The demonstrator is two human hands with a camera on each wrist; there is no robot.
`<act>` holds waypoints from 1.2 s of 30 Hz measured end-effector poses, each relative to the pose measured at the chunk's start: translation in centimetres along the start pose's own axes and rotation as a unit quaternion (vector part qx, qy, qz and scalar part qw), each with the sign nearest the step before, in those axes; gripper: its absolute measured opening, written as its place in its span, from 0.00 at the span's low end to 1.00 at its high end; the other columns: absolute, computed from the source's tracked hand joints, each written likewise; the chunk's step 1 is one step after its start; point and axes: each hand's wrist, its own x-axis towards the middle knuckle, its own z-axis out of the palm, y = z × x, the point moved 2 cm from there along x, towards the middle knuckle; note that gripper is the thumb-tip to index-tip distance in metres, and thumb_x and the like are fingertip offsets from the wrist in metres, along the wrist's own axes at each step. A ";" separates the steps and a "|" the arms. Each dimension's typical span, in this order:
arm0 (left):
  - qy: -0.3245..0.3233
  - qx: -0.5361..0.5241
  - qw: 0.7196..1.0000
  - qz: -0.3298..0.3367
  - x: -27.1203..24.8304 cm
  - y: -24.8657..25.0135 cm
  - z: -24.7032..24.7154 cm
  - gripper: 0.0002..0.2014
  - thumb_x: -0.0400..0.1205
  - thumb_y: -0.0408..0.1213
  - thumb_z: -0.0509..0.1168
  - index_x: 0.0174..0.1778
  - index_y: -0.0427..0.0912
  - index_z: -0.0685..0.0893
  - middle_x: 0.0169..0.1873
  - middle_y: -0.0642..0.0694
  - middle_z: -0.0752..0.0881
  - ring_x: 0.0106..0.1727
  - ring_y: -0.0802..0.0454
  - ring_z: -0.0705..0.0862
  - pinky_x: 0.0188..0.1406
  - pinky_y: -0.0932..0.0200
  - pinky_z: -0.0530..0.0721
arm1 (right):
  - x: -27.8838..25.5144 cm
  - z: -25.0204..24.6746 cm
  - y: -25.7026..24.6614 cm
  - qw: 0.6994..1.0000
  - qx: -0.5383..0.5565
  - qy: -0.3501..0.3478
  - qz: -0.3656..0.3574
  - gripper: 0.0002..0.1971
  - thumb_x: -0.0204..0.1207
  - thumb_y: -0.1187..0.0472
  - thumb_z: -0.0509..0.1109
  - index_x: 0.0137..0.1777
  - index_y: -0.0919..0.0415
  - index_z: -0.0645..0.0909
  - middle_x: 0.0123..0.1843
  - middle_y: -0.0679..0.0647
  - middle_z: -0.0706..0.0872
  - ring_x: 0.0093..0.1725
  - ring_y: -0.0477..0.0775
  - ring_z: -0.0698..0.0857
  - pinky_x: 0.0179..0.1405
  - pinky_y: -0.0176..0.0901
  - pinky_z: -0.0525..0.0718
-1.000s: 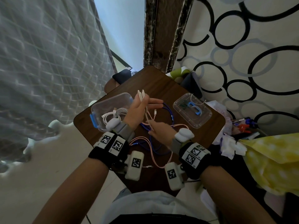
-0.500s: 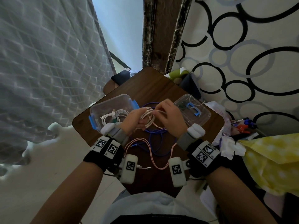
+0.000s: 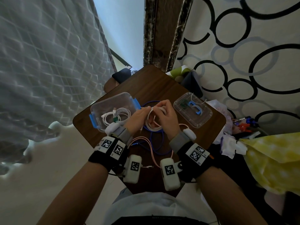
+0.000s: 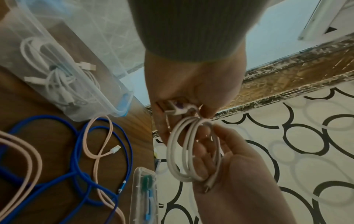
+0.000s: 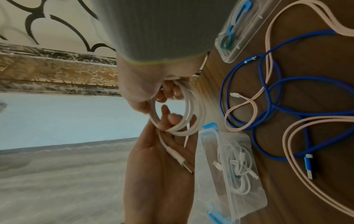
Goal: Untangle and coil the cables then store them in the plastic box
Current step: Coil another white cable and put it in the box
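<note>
Between the two hands, over the middle of the table point(image 3: 162, 88): a white cable point(image 3: 152, 118) wound in several loops, coil nearly complete by the look of it. Left hand point(image 3: 138, 116) with fingers curled, pinching the top of the loops together with a white plug point(image 4: 177, 108); right hand point(image 3: 165, 117) with fingers curled round the other side of the same coil, thumb through the ring. Second plug point(image 5: 184, 162) hanging free against the left palm.

Probable step: finishing this coil. Next move, as a judgement: tucking the loose end so the loops do not spring open, then carrying the coil to the left, into the plastic box point(image 3: 112, 101).

Just below the hands, toward the body: blue cable point(image 3: 155, 142) and pink cable point(image 3: 146, 143), crossed over each other, not yet untangled.

Just left of the left hand: the box, open, one coiled white cable point(image 3: 116, 116) already inside.

Just right of the right hand: clear lid point(image 3: 193, 109), lying flat, with blue and green small pieces on it, not possible to identify.
</note>
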 end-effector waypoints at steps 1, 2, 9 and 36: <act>0.001 0.004 1.000 -0.003 -0.1 0.0 -0.4 0.15 0.87 0.40 0.51 0.43 0.41 0.81 0.40 0.42 0.83 0.41 0.54 0.83 0.49 0.59 0.79 | 0.2 0.3 -0.2 1.000 -0.006 0.003 0.001 0.06 0.78 0.62 0.66 0.44 0.51 0.72 0.41 0.49 0.79 0.40 0.42 0.82 0.41 0.37 0.82; 0.004 -0.001 1.000 -0.005 -0.4 0.0 -0.9 0.14 0.87 0.40 0.51 0.45 0.40 0.80 0.43 0.39 0.82 0.43 0.53 0.82 0.49 0.59 0.80 | 0.3 0.7 -0.4 1.000 -0.011 0.003 0.001 0.07 0.78 0.62 0.67 0.43 0.52 0.72 0.40 0.51 0.80 0.39 0.44 0.82 0.40 0.39 0.83; 0.044 -0.040 0.998 -0.028 -2.6 0.7 -4.1 0.16 0.87 0.41 0.51 0.43 0.41 0.83 0.36 0.41 0.87 0.34 0.55 0.85 0.36 0.67 0.85 | 0.2 4.3 -1.8 0.989 -0.135 -0.025 -0.055 0.08 0.80 0.55 0.63 0.56 0.56 0.72 0.47 0.57 0.85 0.44 0.53 0.87 0.43 0.48 0.87; 0.106 -0.058 0.989 0.088 -5.1 2.0 -21.9 0.20 0.88 0.42 0.48 0.30 0.43 0.73 0.11 0.57 0.69 0.16 0.63 0.67 0.26 0.64 0.71 | 6.1 7.8 -7.0 0.877 -0.440 0.184 -0.055 0.20 0.79 0.70 0.59 0.69 0.56 0.76 0.67 0.65 0.77 0.66 0.65 0.77 0.66 0.53 0.75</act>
